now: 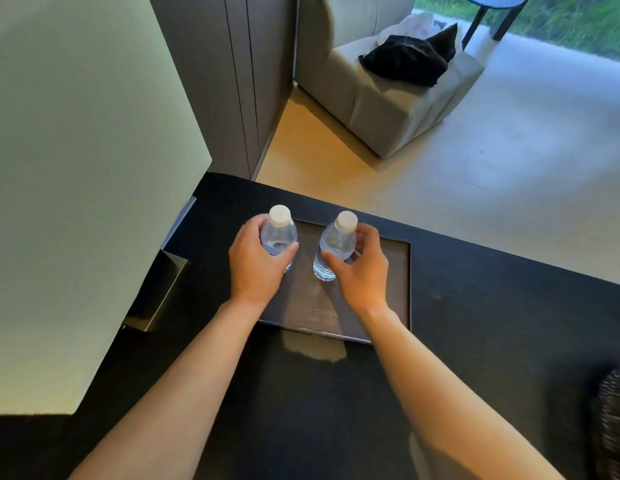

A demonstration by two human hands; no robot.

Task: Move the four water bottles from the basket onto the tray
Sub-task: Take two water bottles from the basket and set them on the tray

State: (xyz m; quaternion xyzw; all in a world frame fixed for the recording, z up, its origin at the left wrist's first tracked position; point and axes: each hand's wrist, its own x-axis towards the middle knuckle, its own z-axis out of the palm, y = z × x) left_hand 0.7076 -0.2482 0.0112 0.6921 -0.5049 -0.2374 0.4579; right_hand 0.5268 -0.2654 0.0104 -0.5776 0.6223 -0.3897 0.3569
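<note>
Two clear water bottles with white caps stand upright on a dark rectangular tray [395, 289] on the black table. My left hand [254, 263] is wrapped around the left bottle [280, 233] at the tray's far left. My right hand [362, 268] curls around the right bottle [336, 242], thumb in front and fingers behind; the grip looks loose. The dark woven basket [613, 420] shows only as an edge at the lower right, its contents out of sight.
A large pale lampshade [76, 168] fills the left side above a metal base [159, 292]. Beyond the black table [492, 306] are a beige floor, a grey armchair [388, 98] with black cloth, and a dark cabinet wall.
</note>
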